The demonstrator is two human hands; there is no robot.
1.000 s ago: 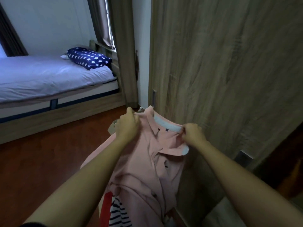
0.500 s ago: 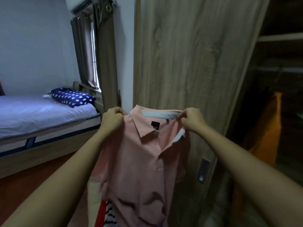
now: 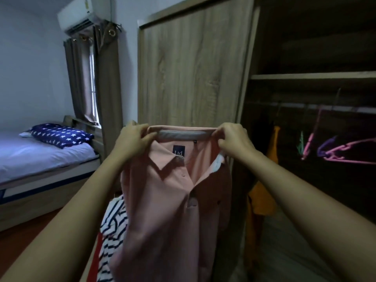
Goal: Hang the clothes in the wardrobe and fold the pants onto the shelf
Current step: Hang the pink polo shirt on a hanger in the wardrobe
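We stand in a bedroom facing a wardrobe (image 3: 305, 37). Its wooden door (image 3: 193, 68) is straight ahead and its dark inside lies open on the right. Our left grip (image 3: 132, 141) pinches the left end of a pink shirt's (image 3: 173, 200) collar, fingers curled over the fabric. Our right grip (image 3: 234, 139) pinches the right end the same way. The collar is stretched level between them, and the shirt hangs in the air in front of the door, its front and dark neck label towards us. It is outside the wardrobe and on no hanger.

Low on the left, partly behind the shirt, lies a striped top (image 3: 112, 226). Inside the wardrobe an orange garment (image 3: 262, 198) hangs just right of the shirt. Further right, pink and purple hangers (image 3: 335, 151) hang from the rail (image 3: 325, 107) under a shelf (image 3: 313, 76). On the left stands a bed (image 3: 40, 159) with a starred pillow (image 3: 61, 135), and beyond it a curtain (image 3: 105, 88).
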